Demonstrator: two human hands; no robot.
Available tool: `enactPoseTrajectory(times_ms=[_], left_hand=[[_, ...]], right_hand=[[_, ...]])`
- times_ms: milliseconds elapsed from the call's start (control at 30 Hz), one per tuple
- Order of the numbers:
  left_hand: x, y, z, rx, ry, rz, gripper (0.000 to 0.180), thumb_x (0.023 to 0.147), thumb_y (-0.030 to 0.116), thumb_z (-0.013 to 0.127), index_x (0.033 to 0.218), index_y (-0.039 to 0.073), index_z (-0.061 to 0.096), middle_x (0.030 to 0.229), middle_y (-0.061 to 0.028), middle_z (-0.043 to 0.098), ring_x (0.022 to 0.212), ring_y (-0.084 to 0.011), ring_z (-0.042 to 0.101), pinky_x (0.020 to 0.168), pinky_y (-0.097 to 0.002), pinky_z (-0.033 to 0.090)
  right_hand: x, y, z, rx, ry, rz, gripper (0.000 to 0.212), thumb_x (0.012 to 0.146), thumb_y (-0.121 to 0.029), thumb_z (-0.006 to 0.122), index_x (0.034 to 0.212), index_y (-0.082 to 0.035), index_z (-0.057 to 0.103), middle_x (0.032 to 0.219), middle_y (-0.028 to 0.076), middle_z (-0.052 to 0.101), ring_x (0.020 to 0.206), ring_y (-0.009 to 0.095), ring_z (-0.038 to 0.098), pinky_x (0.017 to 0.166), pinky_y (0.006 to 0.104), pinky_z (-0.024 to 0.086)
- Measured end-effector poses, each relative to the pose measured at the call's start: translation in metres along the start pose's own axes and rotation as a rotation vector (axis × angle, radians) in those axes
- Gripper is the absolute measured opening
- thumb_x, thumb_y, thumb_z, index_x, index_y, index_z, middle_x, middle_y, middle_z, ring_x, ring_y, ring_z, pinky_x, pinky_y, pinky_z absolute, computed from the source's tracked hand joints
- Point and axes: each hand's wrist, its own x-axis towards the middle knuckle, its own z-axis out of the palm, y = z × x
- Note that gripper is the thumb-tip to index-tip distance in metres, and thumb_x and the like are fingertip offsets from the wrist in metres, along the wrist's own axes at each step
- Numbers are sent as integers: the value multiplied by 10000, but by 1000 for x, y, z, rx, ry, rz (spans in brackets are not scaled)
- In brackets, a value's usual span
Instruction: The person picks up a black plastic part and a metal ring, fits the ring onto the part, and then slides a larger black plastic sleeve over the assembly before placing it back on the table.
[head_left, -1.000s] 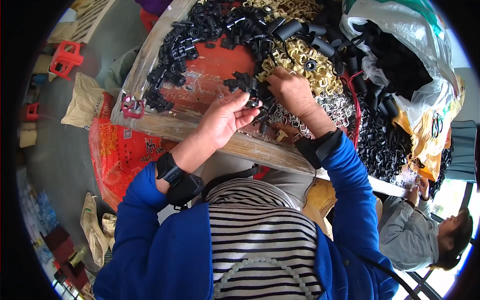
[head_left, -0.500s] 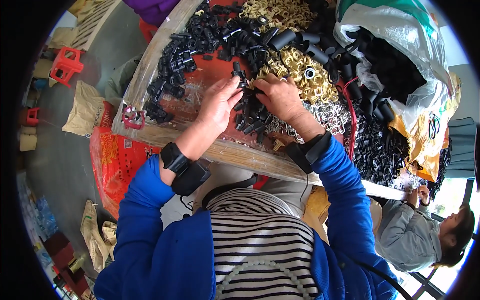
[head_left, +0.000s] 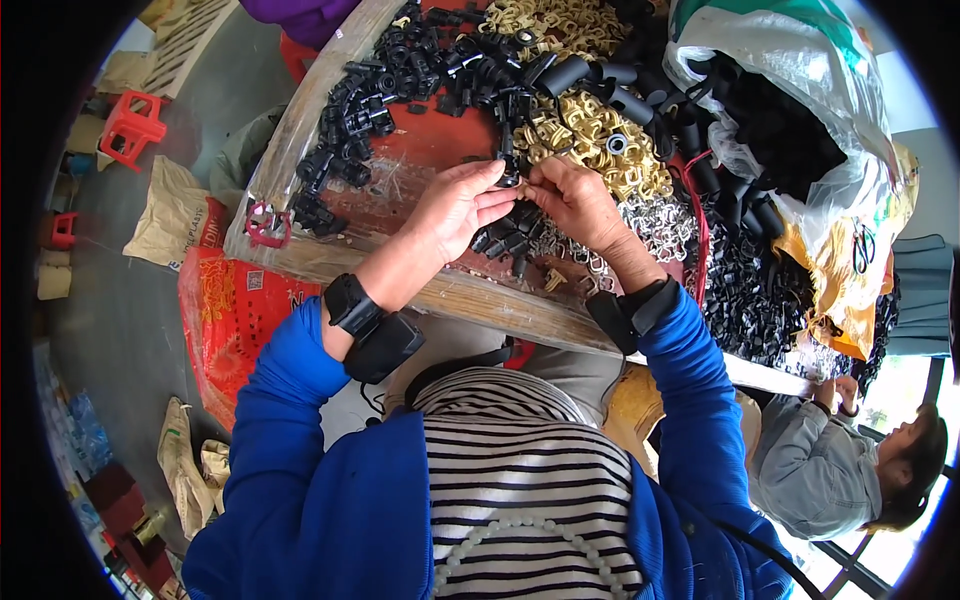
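My left hand point(head_left: 452, 207) is closed with its thumb and fingers on a black plastic fitting point(head_left: 507, 143), whose stem points away from me. Against its near end, the fingertips of my right hand point(head_left: 582, 207) are pinched together. Whatever sits in that pinch is too small and covered to make out. Just beyond my right hand lies a heap of gold-coloured metal clips point(head_left: 600, 140). Silver metal clips point(head_left: 655, 228) are heaped beside my right wrist, and a few loose black fittings point(head_left: 505, 240) lie below my fingers.
More black fittings point(head_left: 385, 95) are piled along the left side of the worn red tabletop point(head_left: 420, 150), which has a wooden edge point(head_left: 480, 305). Black tubes point(head_left: 625, 100) and a large open plastic bag point(head_left: 770, 50) are at the right. A co-worker point(head_left: 820, 470) sits at lower right.
The black fitting in my left hand has shifted right and nearer to my right hand. My right hand has drawn back from the gold clips, and its fingers now meet the left ones.
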Motion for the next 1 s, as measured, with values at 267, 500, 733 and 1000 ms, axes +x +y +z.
enactPoseTrajectory(times_ms=[267, 500, 733, 1000], left_hand=[[-35, 0, 25, 70, -138, -17, 166, 798, 152, 502, 929, 51, 522, 937, -111, 551, 879, -241, 542, 763, -337, 444], [-59, -12, 41, 198, -217, -125, 170, 806, 172, 497, 931, 58, 516, 906, -89, 557, 836, -224, 563, 710, -309, 467], [-52, -18, 42, 190, -239, -223, 189, 802, 206, 504, 926, 65, 527, 860, -71, 564, 802, -212, 571, 687, -301, 475], [-30, -18, 31, 73, -227, -318, 194, 782, 219, 539, 889, 58, 554, 817, -57, 573, 774, -185, 574, 664, -266, 472]], right_hand=[[-36, -24, -28, 309, 34, 210, 113, 783, -117, 539, 760, -18, 491, 640, -1, 448, 603, 72, 405, 534, 207, 355], [-53, -57, -60, 545, -60, 157, 124, 799, -133, 521, 787, -14, 489, 674, -25, 439, 625, 53, 385, 557, 190, 342], [-50, -49, -60, 455, -147, 157, 138, 804, -138, 513, 808, -4, 483, 693, -22, 437, 642, 63, 387, 572, 200, 347], [-37, -25, -47, 625, -145, 239, 160, 800, -153, 521, 790, 2, 482, 662, -23, 445, 641, 59, 397, 580, 198, 358]])
